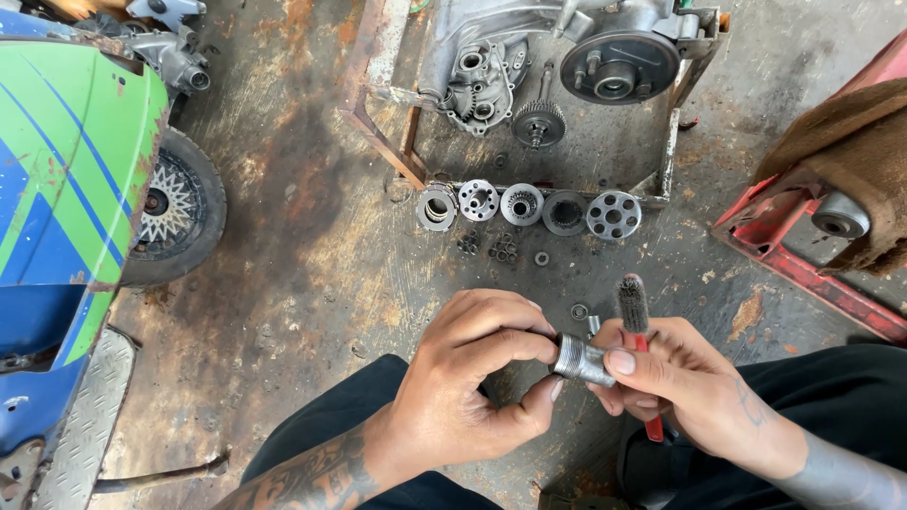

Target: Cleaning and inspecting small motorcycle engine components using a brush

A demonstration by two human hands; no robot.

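Head view: left hand (463, 378) & right hand (675, 378) both pinch small grey ribbed metal sleeve (578, 359), right also clamping red-handled bristle brush (635, 326); judge: rotate sleeve slowly w/ firm grip.

A motorcycle or scooter repair workshop: an oil-stained, rust-blotched concrete floor (302, 246), a stripped engine case (529, 47) in a rusty metal frame (378, 104), clutch discs (521, 205) laid in a row, and a green-and-blue scooter (66, 189) with its small wheel (175, 208).
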